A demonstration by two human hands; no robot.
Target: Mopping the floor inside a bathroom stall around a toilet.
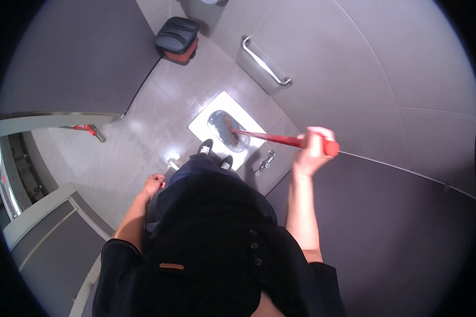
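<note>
1. One long red-handled tool (277, 138) slants down from the person's right hand (316, 145) into the floor-level squat pan (223, 100); its brownish-red head (230, 131) is down inside the basin, though from where I stand I can't tell bristles from some other material.
2. That right hand is wrapped round the thick upper end of the handle, fingers folded over it and the butt poking out past the fist. It looks like a firm hold.
3. As for the left hand (154, 183), it hangs low by the thigh, fingers loosely curled; I cannot tell whether anything is in it.
4. I'd judge the tool fairly light and the shaft stiff, so a small turn of the wrist should swing the far end widely. It doesn't strike me as fragile.
5. Best place to take hold is that thick top end, well away from the head, which is probably wet; a damp handle could turn slippery, so a full wrap seems wiser than a fingertip pinch.
6. Both shoes (205, 147) are close by the pan, with a metal valve (264, 162) to the right and a grab bar (264, 63) on the wall beyond.
</note>
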